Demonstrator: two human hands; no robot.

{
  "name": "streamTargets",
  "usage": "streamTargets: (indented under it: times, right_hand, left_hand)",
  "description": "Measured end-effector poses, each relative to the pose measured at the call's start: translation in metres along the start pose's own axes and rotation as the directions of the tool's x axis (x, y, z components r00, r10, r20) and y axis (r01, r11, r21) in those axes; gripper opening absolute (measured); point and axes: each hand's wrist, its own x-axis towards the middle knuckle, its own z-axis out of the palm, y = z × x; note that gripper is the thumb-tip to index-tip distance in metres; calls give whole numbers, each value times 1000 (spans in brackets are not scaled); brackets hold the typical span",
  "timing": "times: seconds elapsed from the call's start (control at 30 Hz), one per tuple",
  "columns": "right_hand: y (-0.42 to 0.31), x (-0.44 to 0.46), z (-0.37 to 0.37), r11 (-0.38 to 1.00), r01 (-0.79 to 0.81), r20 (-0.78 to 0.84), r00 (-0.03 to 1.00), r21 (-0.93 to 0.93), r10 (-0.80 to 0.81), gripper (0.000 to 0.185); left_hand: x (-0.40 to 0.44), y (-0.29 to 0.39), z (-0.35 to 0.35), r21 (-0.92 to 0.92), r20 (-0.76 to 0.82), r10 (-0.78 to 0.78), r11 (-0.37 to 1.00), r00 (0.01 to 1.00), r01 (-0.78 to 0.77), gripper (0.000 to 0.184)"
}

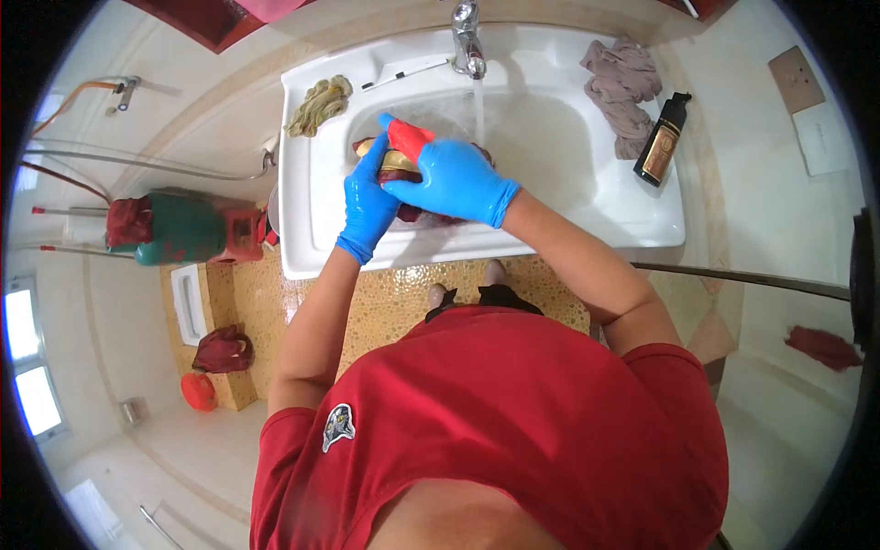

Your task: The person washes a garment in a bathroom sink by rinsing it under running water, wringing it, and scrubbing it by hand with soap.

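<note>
One dark red-and-yellow cloth [398, 174] over the basin, left of centre. Left hand [365, 200], gloved: fingers clamped on the cloth. Right hand [454, 181], gloved: fingers clamped on a red piece [410, 139], perhaps part of the same cloth; tips hidden. Sink [614, 231]: front rim close below both wrists; open water rightward. Tap [467, 46] and its falling stream [479, 108] limit room beyond. Rim, left: green cloth [321, 105], thin stick [403, 75]. Right: mauve cloth [626, 87], black bottle [663, 142].
</note>
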Motion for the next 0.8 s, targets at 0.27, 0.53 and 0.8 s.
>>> streamTargets:
  times: [0.27, 0.53, 0.8]
  right_hand:
    - [74, 94, -84, 913, 122, -298, 921, -390, -250, 51]
    - [116, 150, -103, 903, 192, 79, 981, -383, -175, 44]
    - [111, 112, -82, 791, 427, -131, 840, -439, -526, 48]
  left_hand:
    - [-9, 25, -29, -168, -77, -22, 986, 997, 8, 37]
    - [2, 113, -58, -196, -253, 22, 978, 967, -74, 37]
    - [2, 162, -106, -89, -380, 83, 988, 921, -126, 40]
